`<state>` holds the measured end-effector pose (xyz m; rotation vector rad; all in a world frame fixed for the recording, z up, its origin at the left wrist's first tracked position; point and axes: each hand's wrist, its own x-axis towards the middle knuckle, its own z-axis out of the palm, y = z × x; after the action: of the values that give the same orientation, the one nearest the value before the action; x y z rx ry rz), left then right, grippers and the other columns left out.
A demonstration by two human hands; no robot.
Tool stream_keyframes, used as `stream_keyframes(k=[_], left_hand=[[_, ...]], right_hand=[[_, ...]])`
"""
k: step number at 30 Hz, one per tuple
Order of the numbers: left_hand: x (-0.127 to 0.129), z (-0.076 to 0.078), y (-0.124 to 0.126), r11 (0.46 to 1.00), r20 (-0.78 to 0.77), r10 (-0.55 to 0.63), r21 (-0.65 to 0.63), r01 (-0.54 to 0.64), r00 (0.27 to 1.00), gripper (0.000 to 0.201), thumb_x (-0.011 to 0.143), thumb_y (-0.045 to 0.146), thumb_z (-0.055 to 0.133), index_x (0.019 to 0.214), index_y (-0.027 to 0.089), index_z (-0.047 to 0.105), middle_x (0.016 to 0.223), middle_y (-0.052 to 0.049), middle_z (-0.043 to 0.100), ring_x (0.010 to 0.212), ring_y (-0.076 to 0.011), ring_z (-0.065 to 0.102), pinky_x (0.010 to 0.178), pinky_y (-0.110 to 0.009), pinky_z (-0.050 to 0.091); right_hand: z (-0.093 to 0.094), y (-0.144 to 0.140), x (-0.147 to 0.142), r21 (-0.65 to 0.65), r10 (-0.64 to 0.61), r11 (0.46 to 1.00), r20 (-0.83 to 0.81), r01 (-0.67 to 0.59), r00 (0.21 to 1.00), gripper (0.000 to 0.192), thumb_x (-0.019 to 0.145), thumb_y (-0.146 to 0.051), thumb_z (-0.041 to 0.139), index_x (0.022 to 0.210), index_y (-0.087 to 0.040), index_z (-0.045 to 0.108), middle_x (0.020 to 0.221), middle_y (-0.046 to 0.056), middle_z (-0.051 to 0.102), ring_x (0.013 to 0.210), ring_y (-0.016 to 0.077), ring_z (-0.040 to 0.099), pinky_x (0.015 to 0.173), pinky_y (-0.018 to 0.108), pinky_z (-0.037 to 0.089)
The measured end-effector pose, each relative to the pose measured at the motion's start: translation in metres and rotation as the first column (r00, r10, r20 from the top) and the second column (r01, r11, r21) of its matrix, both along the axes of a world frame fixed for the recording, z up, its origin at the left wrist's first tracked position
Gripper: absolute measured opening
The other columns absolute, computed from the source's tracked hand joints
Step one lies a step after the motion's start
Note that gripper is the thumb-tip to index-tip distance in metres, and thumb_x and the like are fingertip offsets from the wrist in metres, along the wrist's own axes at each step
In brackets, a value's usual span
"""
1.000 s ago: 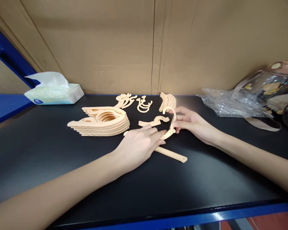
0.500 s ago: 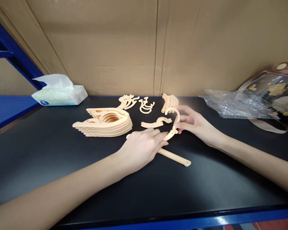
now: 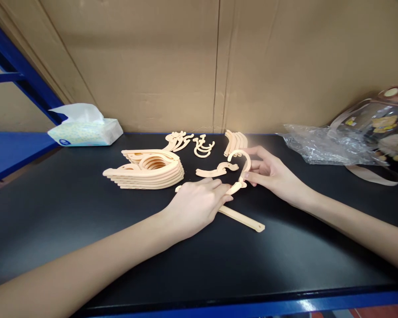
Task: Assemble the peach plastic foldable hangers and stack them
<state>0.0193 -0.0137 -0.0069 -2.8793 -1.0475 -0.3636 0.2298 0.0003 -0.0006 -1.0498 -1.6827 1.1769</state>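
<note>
My right hand [image 3: 267, 173] pinches a curved beige hanger hook [image 3: 246, 160] between thumb and fingers, its open end facing left. The hook's lower end meets a beige hanger arm piece [image 3: 236, 188], which my left hand [image 3: 199, 201] grips with closed fingers. A straight beige bar [image 3: 243, 219] sticks out to the right from under my left hand; its joint with the other pieces is hidden by that hand. Just behind the hands lies a loose curved arm piece [image 3: 212, 172]. A stack of folded beige hangers [image 3: 149, 174] lies left of my left hand.
Loose hooks [image 3: 203, 148], small curved pieces [image 3: 177, 140] and several arm pieces [image 3: 236, 142] lie at the back of the black table [image 3: 199, 269]. A tissue pack [image 3: 89, 132] stands back left. Clear plastic film [image 3: 313, 143] and a transparent bag [image 3: 378, 121] are at the right.
The hook has tilted slightly to the right in my right hand. My left hand keeps its grip, and the stack and loose pieces stay put; the view has shifted a little.
</note>
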Motion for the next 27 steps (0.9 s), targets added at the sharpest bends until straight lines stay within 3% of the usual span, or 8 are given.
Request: stream_keyframes(k=[3, 5, 9, 13, 16, 19, 22, 27], left_hand=[[0.0, 0.004, -0.001, 0.996, 0.02, 0.034, -0.083, -0.032, 0.999, 0.027, 0.099, 0.029, 0.037, 0.098, 0.017, 0.061, 0.087, -0.001, 0.066, 0.082, -0.0208, 0.065, 0.058, -0.03, 0.045], [-0.001, 0.007, -0.003, 0.986, 0.064, 0.067, -0.154, -0.056, 0.996, 0.025, 0.098, 0.029, 0.039, 0.111, 0.019, 0.057, 0.1, -0.002, 0.068, 0.087, -0.0224, 0.066, 0.064, -0.032, 0.048], [-0.004, 0.015, -0.008, 0.95, 0.112, 0.153, -0.29, -0.115, 0.982, 0.042, 0.096, 0.025, 0.039, 0.137, 0.022, 0.037, 0.121, -0.006, 0.063, 0.087, -0.0253, 0.066, 0.07, -0.038, 0.05], [-0.01, 0.018, -0.005, 0.894, 0.242, 0.193, -0.443, -0.069, 0.951, 0.041, 0.094, 0.022, 0.039, 0.135, 0.02, 0.037, 0.107, -0.006, 0.064, 0.084, -0.022, 0.063, 0.071, -0.034, 0.05], [-0.014, 0.017, 0.002, 0.803, 0.386, 0.209, -0.592, 0.067, 0.898, 0.03, 0.093, 0.022, 0.042, 0.123, 0.022, 0.044, 0.098, -0.003, 0.062, 0.08, -0.0162, 0.061, 0.067, -0.027, 0.05], [-0.013, 0.016, 0.006, 0.651, 0.454, 0.323, -0.744, 0.153, 0.83, 0.023, 0.091, 0.023, 0.046, 0.114, 0.022, 0.045, 0.087, 0.001, 0.058, 0.066, -0.0111, 0.056, 0.051, -0.02, 0.046], [-0.01, 0.016, 0.008, 0.525, 0.458, 0.452, -0.83, 0.187, 0.766, 0.02, 0.089, 0.026, 0.05, 0.107, 0.021, 0.044, 0.08, 0.003, 0.051, 0.061, -0.0105, 0.052, 0.041, -0.017, 0.043], [-0.008, 0.022, 0.007, 0.503, 0.504, 0.494, -0.831, 0.24, 0.709, 0.025, 0.095, 0.041, 0.043, 0.083, 0.019, 0.047, 0.068, 0.004, 0.049, 0.055, -0.0083, 0.049, 0.043, -0.016, 0.046]], right_hand=[[0.0, 0.0, 0.002, 0.017, -0.021, 1.0, 0.03, 0.021, 0.999, 0.038, 0.079, -0.025, 0.066, 0.111, -0.023, 0.044, 0.07, -0.007, 0.059, 0.058, 0.0097, 0.051, 0.06, 0.027, 0.046], [0.002, -0.002, 0.003, 0.035, -0.035, 0.999, 0.054, 0.033, 0.998, 0.04, 0.079, -0.028, 0.067, 0.111, -0.023, 0.044, 0.072, -0.006, 0.062, 0.059, 0.0101, 0.053, 0.062, 0.027, 0.047], [0.007, -0.013, 0.001, 0.062, -0.051, 0.997, 0.216, 0.039, 0.975, 0.054, 0.081, -0.039, 0.066, 0.125, -0.025, 0.038, 0.071, -0.006, 0.064, 0.062, 0.0126, 0.057, 0.061, 0.027, 0.047], [0.009, -0.029, -0.007, 0.228, -0.045, 0.968, 0.574, -0.106, 0.817, 0.052, 0.079, -0.053, 0.066, 0.12, -0.027, 0.05, 0.075, -0.005, 0.063, 0.064, 0.0137, 0.056, 0.06, 0.029, 0.045], [0.007, -0.037, -0.011, 0.37, -0.071, 0.883, 0.713, -0.288, 0.698, 0.045, 0.079, -0.056, 0.065, 0.112, -0.026, 0.06, 0.097, 0.001, 0.063, 0.082, 0.0163, 0.06, 0.068, 0.031, 0.048], [0.005, -0.038, -0.011, 0.432, -0.048, 0.793, 0.747, -0.43, 0.663, 0.03, 0.088, -0.044, 0.059, 0.109, -0.023, 0.063, 0.103, 0.003, 0.06, 0.092, 0.0165, 0.058, 0.074, 0.03, 0.048], [0.004, -0.033, -0.008, 0.442, -0.025, 0.754, 0.759, -0.486, 0.65, 0.019, 0.096, -0.029, 0.047, 0.103, -0.022, 0.064, 0.099, 0.004, 0.06, 0.088, 0.0155, 0.056, 0.077, 0.03, 0.046], [0.006, -0.026, -0.004, 0.467, -0.026, 0.748, 0.731, -0.472, 0.682, 0.024, 0.1, -0.021, 0.033, 0.1, -0.017, 0.057, 0.089, 0.005, 0.059, 0.079, 0.016, 0.053, 0.073, 0.03, 0.045]])
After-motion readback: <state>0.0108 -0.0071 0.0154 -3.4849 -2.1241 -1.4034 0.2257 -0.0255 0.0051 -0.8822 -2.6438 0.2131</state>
